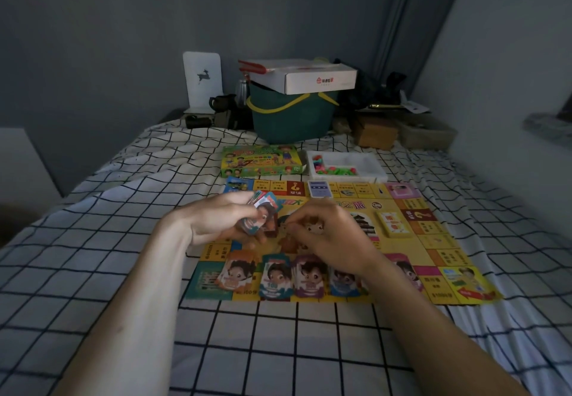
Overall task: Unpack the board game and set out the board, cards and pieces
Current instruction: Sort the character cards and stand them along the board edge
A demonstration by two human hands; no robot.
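Note:
The yellow game board [433, 250] lies unfolded on the checked bedsheet. My left hand [223, 219] grips a fanned stack of character cards [260, 213] above the board's middle. My right hand [328, 234] pinches one card [314, 225] just to the right of that stack. Several piles of character cards [275, 275] stand in a row along the board's near edge. A blue card deck [318, 190] lies at the far edge and a yellow deck [394, 225] at the right. The green game box [260, 160] and a white tray [371, 160] of coloured plastic pieces sit behind the board.
A dark green basket [291, 117] with a white cardboard box [309, 77] on top stands at the bed's far end. Beside it are a white stand [202, 80], dark cups and brown boxes [374, 132]. Walls close in on both sides.

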